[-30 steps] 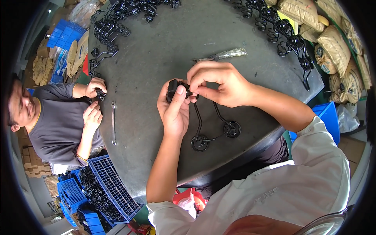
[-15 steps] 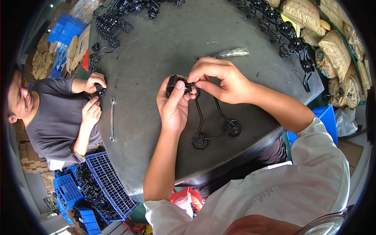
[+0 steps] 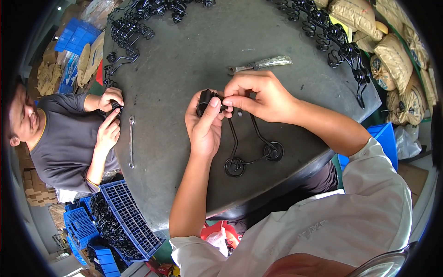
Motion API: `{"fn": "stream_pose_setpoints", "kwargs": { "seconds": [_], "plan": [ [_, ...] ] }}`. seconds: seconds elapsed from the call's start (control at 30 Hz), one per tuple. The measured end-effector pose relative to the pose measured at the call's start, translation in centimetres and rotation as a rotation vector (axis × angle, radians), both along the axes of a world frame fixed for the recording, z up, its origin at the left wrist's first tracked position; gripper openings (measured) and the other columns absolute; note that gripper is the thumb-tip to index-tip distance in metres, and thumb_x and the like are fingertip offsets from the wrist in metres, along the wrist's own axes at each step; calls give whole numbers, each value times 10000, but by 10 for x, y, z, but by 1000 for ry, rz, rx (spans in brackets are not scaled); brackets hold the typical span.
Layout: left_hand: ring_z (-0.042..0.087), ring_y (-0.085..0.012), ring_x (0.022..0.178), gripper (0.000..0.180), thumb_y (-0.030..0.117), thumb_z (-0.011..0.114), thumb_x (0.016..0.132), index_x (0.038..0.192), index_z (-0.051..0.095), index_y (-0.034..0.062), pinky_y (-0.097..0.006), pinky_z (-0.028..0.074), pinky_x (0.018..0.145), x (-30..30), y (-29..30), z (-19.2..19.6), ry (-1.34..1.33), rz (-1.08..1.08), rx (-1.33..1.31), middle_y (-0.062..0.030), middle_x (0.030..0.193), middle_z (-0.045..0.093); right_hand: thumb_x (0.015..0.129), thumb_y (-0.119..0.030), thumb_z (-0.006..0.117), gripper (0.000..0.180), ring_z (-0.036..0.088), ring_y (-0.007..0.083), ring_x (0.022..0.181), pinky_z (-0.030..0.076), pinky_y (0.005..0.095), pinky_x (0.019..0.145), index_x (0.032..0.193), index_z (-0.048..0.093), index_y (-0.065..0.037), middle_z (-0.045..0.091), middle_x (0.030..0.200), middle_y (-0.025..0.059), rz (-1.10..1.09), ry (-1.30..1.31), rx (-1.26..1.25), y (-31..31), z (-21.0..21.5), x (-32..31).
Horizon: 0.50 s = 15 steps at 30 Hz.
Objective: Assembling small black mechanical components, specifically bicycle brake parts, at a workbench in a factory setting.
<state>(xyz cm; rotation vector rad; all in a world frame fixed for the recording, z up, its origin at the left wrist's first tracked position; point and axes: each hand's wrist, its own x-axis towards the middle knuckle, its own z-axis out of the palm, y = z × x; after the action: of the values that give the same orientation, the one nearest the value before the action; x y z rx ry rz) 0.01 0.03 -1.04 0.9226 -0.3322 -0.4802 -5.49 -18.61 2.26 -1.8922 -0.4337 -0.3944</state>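
A black part (image 3: 203, 102), round like a short tube, is in the left hand (image 3: 204, 125), up over the table (image 3: 184, 60). The left hand grasps it, with the thumb across its front. The right hand (image 3: 258, 98) has its thumb and finger together at the right end of the part. I cannot tell if they grip the part or some tiny thing there.

Just below the hands is a bent black wire (image 3: 234, 136) with two legs and a round coil at the bottom of each. Its top is hidden by the hands.

Past the right hand lies a tool with a shiny wrapped handle (image 3: 272, 62). Off to the left is a long silver wrench (image 3: 131, 141). A heap of black springs (image 3: 129, 34) is at the far left of the table, and a row of black springs (image 3: 337, 44) runs along the right side.

On the left, another person (image 3: 69, 134) in a dark shirt holds a small black thing. A blue crate (image 3: 121, 201) is below that person. Brown sacks (image 3: 394, 57) are piled on the right.
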Motion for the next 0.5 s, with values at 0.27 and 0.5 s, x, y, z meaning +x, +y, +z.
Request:
{"fn": "stream_pose_setpoints", "kwargs": {
  "seconds": [0.27, 0.5],
  "plan": [
    [669, -193, 871, 260, 233, 678, 1011, 1127, 645, 2, -293, 564, 804, 12, 8, -2, 49, 81, -20, -135, 1059, 715, 919, -120, 764, 144, 592, 160, 618, 478, 328, 578, 865, 699, -3, 642, 724, 87, -150, 41, -151, -28, 15, 9],
    [660, -182, 891, 255, 225, 671, 1015, 1142, 631, 7, -294, 560, 805, 15, 11, 0, -56, 88, 20, -139, 1096, 704, 922, -88, 759, 107, 625, 121, 673, 501, 302, 603, 975, 703, -13, 687, 770, 60, -88, 134, -29, -15, 11, 5]
  ]
}}
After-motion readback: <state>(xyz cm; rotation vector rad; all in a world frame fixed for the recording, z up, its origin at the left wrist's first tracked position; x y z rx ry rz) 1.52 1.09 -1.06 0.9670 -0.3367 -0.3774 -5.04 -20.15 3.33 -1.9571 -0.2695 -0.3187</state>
